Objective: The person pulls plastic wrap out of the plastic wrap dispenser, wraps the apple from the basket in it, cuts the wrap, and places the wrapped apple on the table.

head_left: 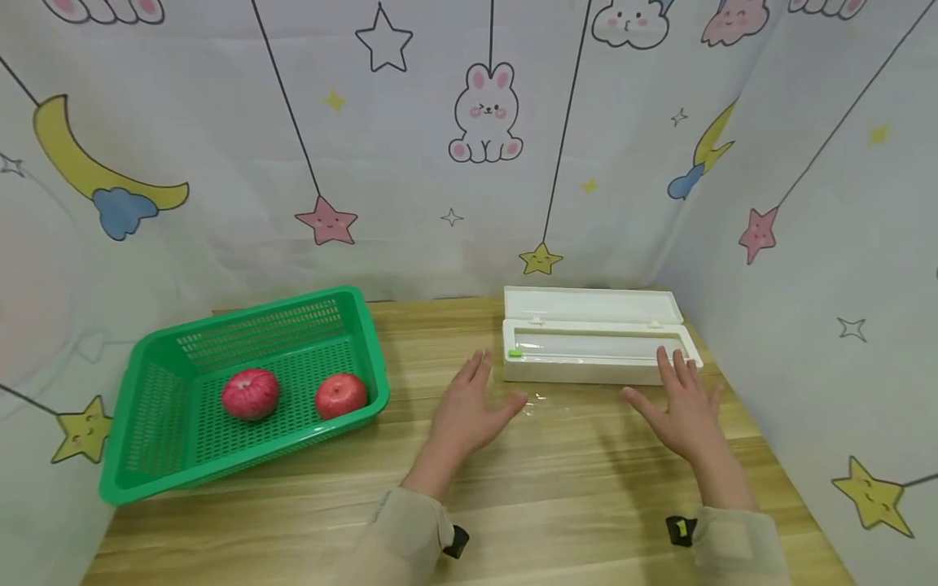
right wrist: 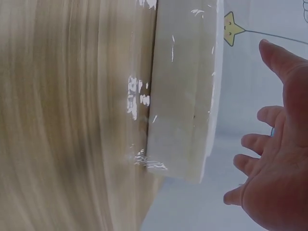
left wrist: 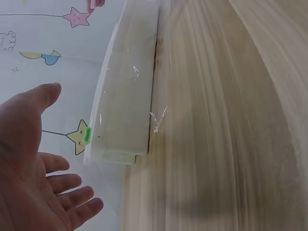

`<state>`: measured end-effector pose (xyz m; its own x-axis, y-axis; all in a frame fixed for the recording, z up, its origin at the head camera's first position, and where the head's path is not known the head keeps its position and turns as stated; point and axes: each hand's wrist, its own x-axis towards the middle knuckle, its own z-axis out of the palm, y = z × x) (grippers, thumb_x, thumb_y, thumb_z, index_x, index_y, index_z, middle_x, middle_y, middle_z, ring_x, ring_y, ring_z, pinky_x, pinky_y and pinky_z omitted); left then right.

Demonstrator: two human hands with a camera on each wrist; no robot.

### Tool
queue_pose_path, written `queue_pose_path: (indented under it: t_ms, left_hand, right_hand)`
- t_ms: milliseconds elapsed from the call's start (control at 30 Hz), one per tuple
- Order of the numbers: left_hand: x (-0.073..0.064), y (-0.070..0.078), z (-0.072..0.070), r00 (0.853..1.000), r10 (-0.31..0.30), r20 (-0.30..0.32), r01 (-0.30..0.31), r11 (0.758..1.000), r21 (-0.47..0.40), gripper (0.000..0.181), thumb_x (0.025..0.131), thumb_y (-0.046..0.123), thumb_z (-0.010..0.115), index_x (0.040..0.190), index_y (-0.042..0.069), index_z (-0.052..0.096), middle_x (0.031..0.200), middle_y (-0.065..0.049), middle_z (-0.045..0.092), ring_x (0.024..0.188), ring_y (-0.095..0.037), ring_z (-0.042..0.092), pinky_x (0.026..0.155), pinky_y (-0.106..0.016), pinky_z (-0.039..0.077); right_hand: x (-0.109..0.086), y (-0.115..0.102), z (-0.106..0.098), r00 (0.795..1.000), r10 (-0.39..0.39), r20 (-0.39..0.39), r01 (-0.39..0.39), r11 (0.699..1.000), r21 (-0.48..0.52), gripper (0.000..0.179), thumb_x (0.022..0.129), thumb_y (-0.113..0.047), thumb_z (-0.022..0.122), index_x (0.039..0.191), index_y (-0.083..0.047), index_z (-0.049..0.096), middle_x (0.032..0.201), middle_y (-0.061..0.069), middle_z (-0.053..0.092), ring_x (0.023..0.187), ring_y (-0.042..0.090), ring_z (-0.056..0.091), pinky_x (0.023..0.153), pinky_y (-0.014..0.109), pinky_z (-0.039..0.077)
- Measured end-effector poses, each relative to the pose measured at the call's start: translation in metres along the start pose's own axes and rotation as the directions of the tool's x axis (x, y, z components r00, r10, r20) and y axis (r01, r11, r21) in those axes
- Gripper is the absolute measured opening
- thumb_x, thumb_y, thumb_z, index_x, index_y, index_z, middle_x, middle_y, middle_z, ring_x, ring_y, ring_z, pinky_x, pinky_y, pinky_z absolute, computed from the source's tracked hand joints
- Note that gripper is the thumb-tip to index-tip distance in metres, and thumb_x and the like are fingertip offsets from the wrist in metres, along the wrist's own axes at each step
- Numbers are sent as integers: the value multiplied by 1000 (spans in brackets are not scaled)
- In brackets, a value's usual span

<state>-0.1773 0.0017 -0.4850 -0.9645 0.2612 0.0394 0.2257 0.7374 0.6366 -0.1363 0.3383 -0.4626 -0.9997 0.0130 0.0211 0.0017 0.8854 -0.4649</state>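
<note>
A white cling film dispenser point(head_left: 579, 373) stands at the back right of the table with its lid point(head_left: 593, 305) raised. Inside it lies a pale roll point(head_left: 586, 345), and a small green slider point(head_left: 515, 353) sits at its left end. Clear film point(head_left: 545, 405) hangs over the front and onto the tabletop, showing as shiny creases. My left hand point(head_left: 469, 413) hovers before the dispenser's left end, fingers straight and thumb spread. Near the right end my right hand point(head_left: 687, 417) is held the same way, its fingertips overlapping the dispenser in the head view. Neither hand holds anything.
On the left, a green plastic basket point(head_left: 242, 464) holds a dark pink round fruit point(head_left: 251, 395) and a red round fruit point(head_left: 340, 396). Patterned white cloth point(head_left: 410, 146) hangs behind and at both sides of the wooden table point(head_left: 550, 488).
</note>
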Motion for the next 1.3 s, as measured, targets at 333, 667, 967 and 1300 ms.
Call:
queue_pose_path:
  t_ms: [333, 667, 967, 1300]
  left_hand:
    - [3, 6, 17, 991, -115, 66, 128, 962, -241, 96, 94, 67, 70, 166, 11, 39, 165, -15, 47, 153, -40, 42, 121, -60, 38]
    - [12, 7, 36, 985, -146, 90, 170, 895, -413, 86, 95, 58, 74, 159, 7, 49, 154, -20, 58, 142, -37, 56, 115, -55, 48]
    - [21, 9, 40, 983, -150, 102, 181, 859, -479, 84, 96, 57, 74, 155, 1, 51, 151, -22, 59, 141, -37, 57, 116, -51, 48]
    - [25, 8, 52, 973, -192, 128, 231, 814, -533, 81, 99, 58, 70, 154, 1, 53, 150, -21, 61, 139, -35, 60, 116, -50, 48]
  right_hand:
    - [-6, 27, 4, 998, 53, 38, -57, 990, 129, 97, 109, -53, 53, 170, -1, -3, 172, 35, -6, 158, 59, -3, 117, 84, -3]
    - [-14, 48, 1, 982, 172, 79, -189, 927, 323, 94, 111, -55, 46, 170, -8, -11, 175, 28, -8, 157, 60, 1, 120, 80, 11]
    - [-10, 62, 1, 953, 280, 115, -285, 705, 650, 85, 112, -60, 32, 171, -16, -10, 178, 16, -6, 162, 46, 1, 128, 67, 11]
    - [-1, 78, 0, 922, 325, 211, -330, 376, 866, 85, 112, -62, 21, 169, -9, -15, 178, 12, -10, 165, 28, -4, 133, 47, 3]
